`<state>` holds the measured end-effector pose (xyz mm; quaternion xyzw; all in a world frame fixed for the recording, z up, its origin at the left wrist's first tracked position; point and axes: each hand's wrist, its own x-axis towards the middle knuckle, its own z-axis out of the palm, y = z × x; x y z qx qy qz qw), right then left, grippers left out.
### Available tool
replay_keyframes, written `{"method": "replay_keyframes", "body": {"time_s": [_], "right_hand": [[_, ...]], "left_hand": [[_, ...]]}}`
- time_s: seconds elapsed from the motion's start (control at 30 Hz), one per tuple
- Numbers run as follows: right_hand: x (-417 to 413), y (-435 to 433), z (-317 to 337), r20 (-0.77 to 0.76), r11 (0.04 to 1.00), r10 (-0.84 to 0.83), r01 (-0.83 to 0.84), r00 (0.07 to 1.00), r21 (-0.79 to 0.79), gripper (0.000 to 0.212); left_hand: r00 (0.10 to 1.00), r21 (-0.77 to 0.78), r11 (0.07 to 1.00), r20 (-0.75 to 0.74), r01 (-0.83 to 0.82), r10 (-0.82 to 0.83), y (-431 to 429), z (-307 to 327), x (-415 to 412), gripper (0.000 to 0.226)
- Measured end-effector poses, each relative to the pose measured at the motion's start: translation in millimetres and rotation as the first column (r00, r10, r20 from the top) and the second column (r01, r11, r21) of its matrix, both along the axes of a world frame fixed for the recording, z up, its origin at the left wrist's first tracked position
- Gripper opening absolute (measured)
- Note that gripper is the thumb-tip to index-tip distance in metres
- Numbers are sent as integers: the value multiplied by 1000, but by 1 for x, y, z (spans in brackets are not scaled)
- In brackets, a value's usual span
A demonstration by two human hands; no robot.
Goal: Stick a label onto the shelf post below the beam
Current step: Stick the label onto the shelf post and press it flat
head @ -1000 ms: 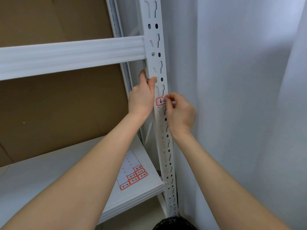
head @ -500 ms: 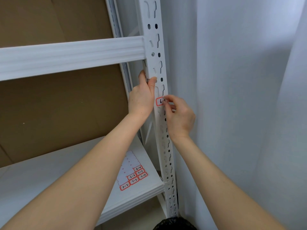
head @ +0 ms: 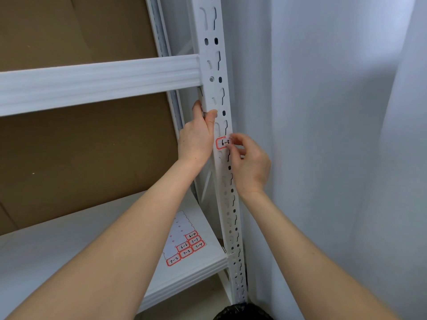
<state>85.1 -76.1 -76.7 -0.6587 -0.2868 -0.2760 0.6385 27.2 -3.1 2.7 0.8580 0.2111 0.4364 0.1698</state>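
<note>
Background: A pale grey wall [head: 323, 135] stands close on the right of the work point. A brown cardboard panel [head: 80, 146] backs the rack on its left.
Work point: We locate the label [head: 223, 143], red-bordered and marked "6-3", on the front face of the shelf post [head: 209, 65]. It is below the beam [head: 92, 84] and just under the left grip.
Right grip: The right hand [head: 250, 167] pinches the label's right edge between curled thumb and forefinger, at the post's right corner.
Left grip: The left hand [head: 196, 142] is clamped on the post's left edge, thumb on the front face and fingers behind.
Change: Against half a second ago, the right fingertips have drawn back toward the label's right edge, so the full marking now shows. The label and the left grip have not moved.
Meaning: We judge the label seated over most of its face. Only the edge under the pinch remains to be pressed down and released.
Edges: Slot holes sit directly above and below the label. We cannot tell whether its right edge wraps the corner.
Room: Right of the pinch, the gap to the wall is narrow, so we judge withdrawal easiest downward and toward the body. Left of the left grip, there is room between the beam and the lower shelf [head: 69, 250].
Below the grips: The label sheet [head: 184, 241] lies on the lower shelf, well below and near the post.
</note>
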Motion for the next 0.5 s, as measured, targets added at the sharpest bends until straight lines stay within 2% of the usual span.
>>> {"method": "replay_keyframes", "body": {"time_s": [0.17,0.5], "right_hand": [[-2,1,-3,-2,998,-10,11,1000,65,15],[-3,5,2,3,997,-53,53,999,49,6]], "left_hand": [[1000,-6,1000,2,9,-9,0,0,1,50],[1000,-6,1000,9,-12,12,0,-1,2,49]]}}
